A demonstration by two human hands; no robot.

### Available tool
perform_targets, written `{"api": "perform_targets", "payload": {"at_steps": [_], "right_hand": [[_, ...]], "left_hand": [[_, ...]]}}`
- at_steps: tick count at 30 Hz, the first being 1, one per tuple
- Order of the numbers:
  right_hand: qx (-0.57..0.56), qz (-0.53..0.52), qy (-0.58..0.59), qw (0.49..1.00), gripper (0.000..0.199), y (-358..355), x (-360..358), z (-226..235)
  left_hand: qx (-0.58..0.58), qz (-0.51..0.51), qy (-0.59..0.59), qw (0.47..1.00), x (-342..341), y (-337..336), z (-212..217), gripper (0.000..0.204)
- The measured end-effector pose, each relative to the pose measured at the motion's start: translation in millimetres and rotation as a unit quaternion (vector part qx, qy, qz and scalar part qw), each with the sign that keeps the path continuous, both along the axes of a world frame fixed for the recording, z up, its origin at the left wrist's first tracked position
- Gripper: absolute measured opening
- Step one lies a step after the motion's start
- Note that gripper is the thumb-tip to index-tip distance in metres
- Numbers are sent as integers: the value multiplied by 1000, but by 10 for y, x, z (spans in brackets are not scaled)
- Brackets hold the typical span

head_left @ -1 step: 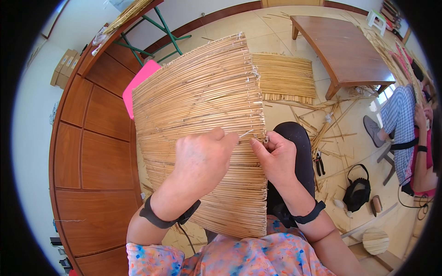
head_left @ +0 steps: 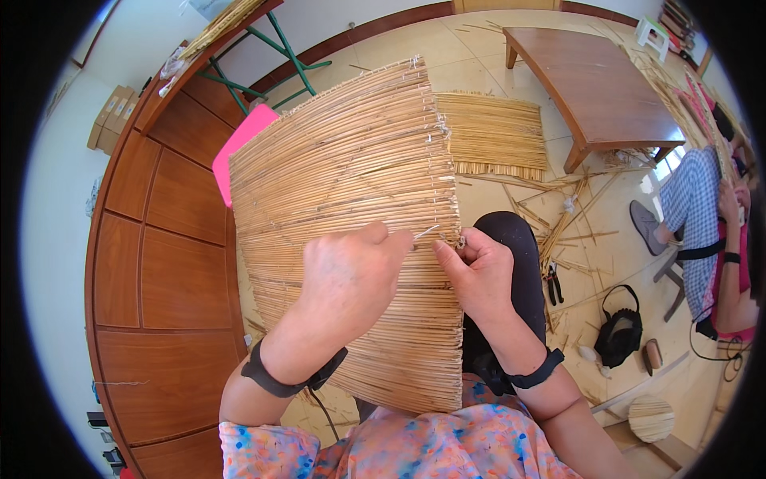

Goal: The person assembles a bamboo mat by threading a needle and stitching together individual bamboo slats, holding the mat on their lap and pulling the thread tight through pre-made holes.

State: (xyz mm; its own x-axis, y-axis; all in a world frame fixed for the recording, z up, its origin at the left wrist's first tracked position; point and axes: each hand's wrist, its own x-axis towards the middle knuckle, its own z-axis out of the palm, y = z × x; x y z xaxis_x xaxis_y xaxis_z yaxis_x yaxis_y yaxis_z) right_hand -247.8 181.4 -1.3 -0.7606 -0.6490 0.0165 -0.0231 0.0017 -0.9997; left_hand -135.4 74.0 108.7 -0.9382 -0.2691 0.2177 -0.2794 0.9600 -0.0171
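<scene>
A large mat of straight reed stalks (head_left: pixel 343 160) lies across my lap and knees, its right edge bound with white stitches. Over its middle, my left hand (head_left: pixel 347 275) is closed in a pinch on a thin white cord (head_left: pixel 428 231), which runs from the fingertips toward the bound edge. My right hand (head_left: pixel 479 275) pinches that edge between thumb and fingers, just right of the cord. What lies inside the right fingers is partly hidden. Both wrists wear black bands.
A smaller reed mat (head_left: pixel 495 132) lies on the floor beyond, near a low wooden table (head_left: pixel 586 88). Loose stalks (head_left: pixel 570 227), black-handled pliers (head_left: pixel 554 285) and a black bag (head_left: pixel 620 335) lie to the right. A person in checked trousers (head_left: pixel 690 207) sits far right. Wooden cabinet (head_left: pixel 171 279) at left.
</scene>
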Motion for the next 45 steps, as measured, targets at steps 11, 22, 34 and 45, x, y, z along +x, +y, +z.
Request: {"api": "perform_targets", "payload": {"at_steps": [11,22,34,45], "right_hand": [[-12,0,-16,1000,18,-3,-1,-27],[-41,14,71,997,27,120,64,141],[-164,-81,232,955,13,881,214,1011],[-193,-80,437,875,23,1387,362,1632]], "left_hand": [[-5,-5,-12,1000,-28,4,6,13],[-43,-38,-55,997,-53,96,422,3],[-83,-90,32,992,277,935,1286,25],[-154,-133,161,966,754,1415,1607,24]]}}
